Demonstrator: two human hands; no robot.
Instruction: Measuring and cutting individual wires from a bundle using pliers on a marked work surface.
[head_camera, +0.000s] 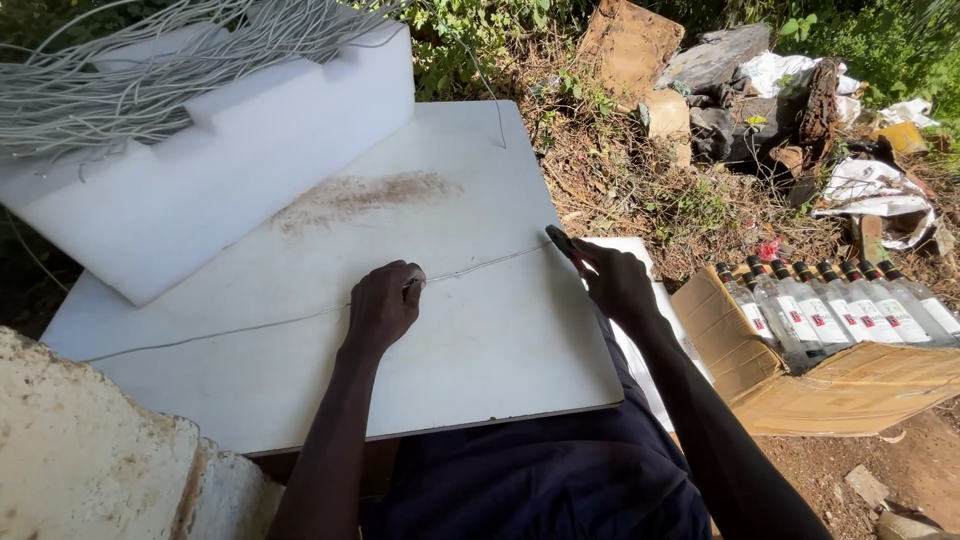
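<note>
The desk (450, 350) is white, with a brown smear across its upper part; a thin grey wire (250, 325) crosses it. The foam block (230, 170) is white, the wire bundle (120, 80) pale grey. The cardboard box (850, 390) is brown; its clear bottles (840, 305) have black caps and red-and-white labels

Two hands: left hand (385, 303), right hand (615, 282). One wire (300, 318), one white board (480, 340), one foam block (230, 170), eight bottles (835, 305).

left hand (385, 303) pinches wire (250, 328) | right hand (615, 280) holds cutter (562, 243) | white board (480, 350)
</note>
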